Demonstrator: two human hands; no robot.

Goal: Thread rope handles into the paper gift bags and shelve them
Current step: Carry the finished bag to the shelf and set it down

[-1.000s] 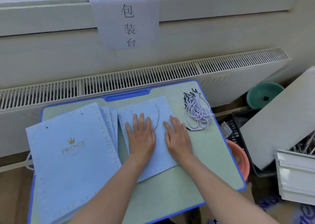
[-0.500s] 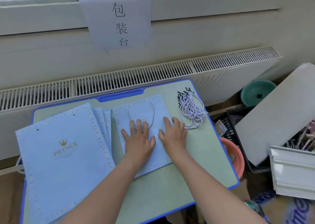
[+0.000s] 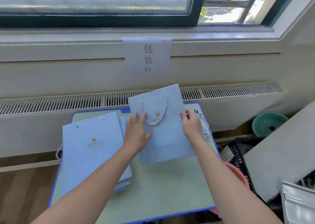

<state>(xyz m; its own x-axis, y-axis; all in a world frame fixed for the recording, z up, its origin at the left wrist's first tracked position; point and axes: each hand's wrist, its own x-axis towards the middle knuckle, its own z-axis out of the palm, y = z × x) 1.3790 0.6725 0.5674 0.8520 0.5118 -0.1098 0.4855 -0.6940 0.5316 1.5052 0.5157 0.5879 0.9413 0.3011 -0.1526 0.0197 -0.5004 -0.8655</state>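
Note:
A small light-blue paper gift bag (image 3: 166, 141) with a gold crown print is raised off the green table (image 3: 162, 189), its top edge over the radiator grille. A white twisted rope handle (image 3: 161, 116) hangs in a loop on its front. My left hand (image 3: 138, 133) lies on the bag's left side with fingers spread and fairly straight. My right hand (image 3: 190, 124) pinches the bag's right edge. A bundle of loose rope handles (image 3: 205, 130) lies just behind my right hand. A stack of larger blue bags (image 3: 90, 152) lies at the table's left.
The table has a blue rim (image 3: 54, 181) and stands against a radiator under a window. To the right are a teal bowl (image 3: 269, 124), a black crate (image 3: 238, 157), an orange tub (image 3: 238, 174) and a tilted grey board (image 3: 279, 148).
Both hands were pressing the small bag flat on the table. Now the bag is lifted and tilted up, my right hand has shifted to its right edge, and the camera has tilted upward.

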